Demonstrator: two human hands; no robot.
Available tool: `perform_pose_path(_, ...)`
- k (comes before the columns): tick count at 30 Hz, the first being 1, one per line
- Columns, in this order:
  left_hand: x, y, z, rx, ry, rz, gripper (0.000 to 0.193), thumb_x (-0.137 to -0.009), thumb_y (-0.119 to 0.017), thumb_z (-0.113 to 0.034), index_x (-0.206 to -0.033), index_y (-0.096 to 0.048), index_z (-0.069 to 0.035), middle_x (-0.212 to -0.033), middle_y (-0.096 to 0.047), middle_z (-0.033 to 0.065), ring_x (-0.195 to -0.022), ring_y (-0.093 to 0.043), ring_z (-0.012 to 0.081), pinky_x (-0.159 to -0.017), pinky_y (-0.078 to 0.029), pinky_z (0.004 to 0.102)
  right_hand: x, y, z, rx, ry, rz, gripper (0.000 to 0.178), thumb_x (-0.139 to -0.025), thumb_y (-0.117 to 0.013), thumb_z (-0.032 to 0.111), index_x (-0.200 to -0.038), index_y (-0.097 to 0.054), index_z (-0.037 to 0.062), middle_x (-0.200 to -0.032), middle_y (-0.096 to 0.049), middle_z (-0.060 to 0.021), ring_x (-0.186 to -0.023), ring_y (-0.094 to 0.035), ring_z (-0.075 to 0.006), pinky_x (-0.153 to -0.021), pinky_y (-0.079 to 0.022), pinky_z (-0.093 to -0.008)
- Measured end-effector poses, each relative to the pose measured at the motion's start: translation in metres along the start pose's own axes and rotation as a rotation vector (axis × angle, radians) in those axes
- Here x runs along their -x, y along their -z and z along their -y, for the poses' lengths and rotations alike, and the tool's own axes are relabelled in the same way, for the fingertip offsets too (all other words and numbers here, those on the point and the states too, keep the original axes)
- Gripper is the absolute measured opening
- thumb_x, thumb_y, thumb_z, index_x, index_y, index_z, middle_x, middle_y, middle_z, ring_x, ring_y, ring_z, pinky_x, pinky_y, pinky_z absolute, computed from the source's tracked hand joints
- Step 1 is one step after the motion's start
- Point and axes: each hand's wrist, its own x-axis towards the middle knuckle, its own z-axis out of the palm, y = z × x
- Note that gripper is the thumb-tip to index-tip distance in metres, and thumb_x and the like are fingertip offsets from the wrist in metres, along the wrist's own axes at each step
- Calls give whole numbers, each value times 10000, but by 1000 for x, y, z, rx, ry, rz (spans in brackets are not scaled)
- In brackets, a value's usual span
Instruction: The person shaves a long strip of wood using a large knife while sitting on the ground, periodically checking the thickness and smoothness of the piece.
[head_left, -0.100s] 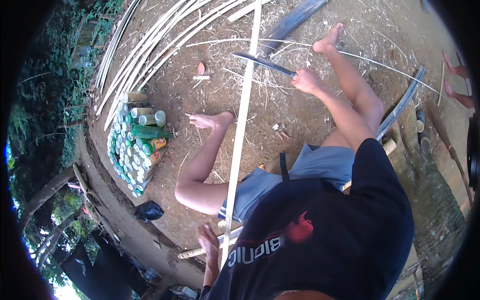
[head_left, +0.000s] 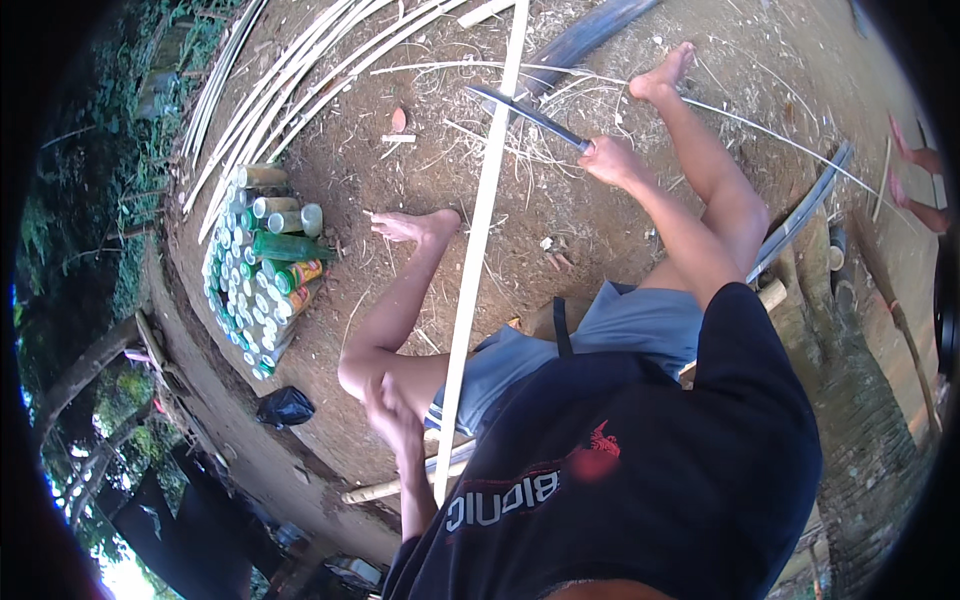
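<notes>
My right hand (head_left: 612, 162) is closed round the handle of a long machete (head_left: 540, 121), reaching forward. The blade points left and crosses a long, pale bamboo strip (head_left: 476, 235); whether it touches the strip I cannot tell. That strip runs from the far edge, between my legs, back to my left hip. My left hand (head_left: 394, 415) is beside my left knee, a little left of the strip. Its fingers are somewhat blurred but look apart, with nothing visible in them.
More split bamboo strips (head_left: 290, 95) lie at the far left. A dark pole (head_left: 590, 42) rests beyond the blade. Stacked glass bottles (head_left: 292, 246) and a black plastic bag (head_left: 285, 406) sit to my left. Another person's feet (head_left: 899, 160) show at the right. Shavings litter the dirt.
My left hand has moved forward, from beside the strip's near end to beside my left knee. The machete stays in my right hand, nearly in the same place.
</notes>
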Motion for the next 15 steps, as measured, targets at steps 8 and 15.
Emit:
perform_pose_path(8, -95, -183, -99, 289, 51, 671, 450, -1013, -440, -398, -947, -596, 19, -634, -602, 85, -519, -570, 188, -485, -451, 332, 24, -17, 10, 34, 95, 41, 192, -878, -554, 240, -978, -640, 101, -694, -607, -47, -575, -610, -182, -524, -504, -391)
perform_pose_path(15, -64, -118, -85, 383, 278, 707, 426, -1018, -449, -372, -786, -573, -38, -530, -478, 1, -406, -433, 82, -370, -338, 240, 39, 24, 5, 187, 77, -43, 257, -858, -530, 271, -954, -676, 82, -750, -683, -139, -666, -679, -314, -586, -536, -417)
